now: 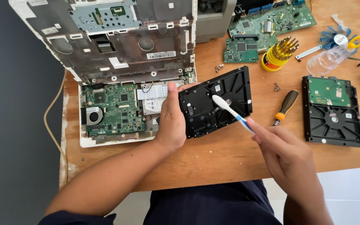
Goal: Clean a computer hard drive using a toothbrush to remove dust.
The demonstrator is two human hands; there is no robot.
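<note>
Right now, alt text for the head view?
Left hand holds a black hard drive tilted over a wooden table while the right hand brushes it with a toothbrush. An opened laptop lies left, a second drive and screwdriver right.

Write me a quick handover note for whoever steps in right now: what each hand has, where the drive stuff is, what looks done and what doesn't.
Left hand: grips the black hard drive by its left edge, tilted up off the wooden table.
Right hand: holds a white and blue toothbrush, bristles on the drive's underside.
Nearby: second hard drive flat at right, board attached; orange-handled screwdriver between the drives; opened laptop at left; loose screws on the table.
Done: held drive's circuit board appears to be off.
Left: how far the brushing has got cannot be judged.
</note>
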